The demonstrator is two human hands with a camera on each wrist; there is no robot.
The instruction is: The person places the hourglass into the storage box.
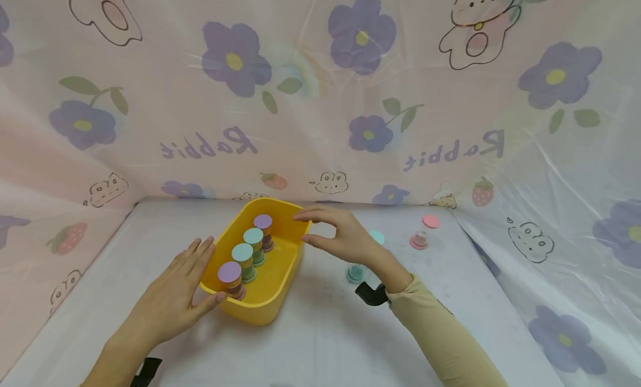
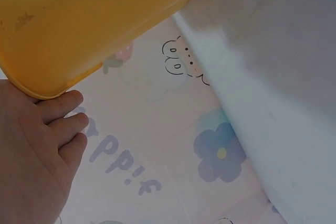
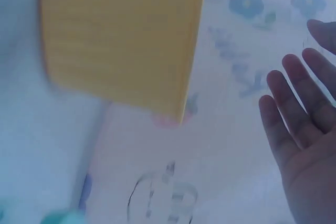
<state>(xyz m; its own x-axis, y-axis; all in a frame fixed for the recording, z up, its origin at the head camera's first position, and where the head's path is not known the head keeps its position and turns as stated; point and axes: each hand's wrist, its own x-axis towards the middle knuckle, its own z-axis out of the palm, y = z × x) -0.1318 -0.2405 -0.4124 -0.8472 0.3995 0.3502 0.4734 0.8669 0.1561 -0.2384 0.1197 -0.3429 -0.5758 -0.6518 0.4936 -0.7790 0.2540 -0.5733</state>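
A yellow plastic bin (image 1: 270,314) stands on the white table, holding a row of small sand timers with purple and mint caps, such as the nearest purple one (image 1: 230,273). My left hand (image 1: 167,298) lies along the bin's left side, fingers extended and thumb at the near rim; in the left wrist view its fingertips (image 2: 71,100) touch the rim. By the far right rim, my right hand (image 1: 340,234) hovers with fingers loosely bent and nothing in them. The right wrist view shows a gap between that hand (image 3: 310,129) and the bin (image 3: 121,40).
Right of the bin stands a mint-capped timer (image 1: 356,273), partly hidden behind my right wrist. Farther right is a pink-capped timer (image 1: 418,240). A printed curtain (image 1: 310,108) with flowers and rabbits walls off the back and sides of the table (image 1: 320,342).
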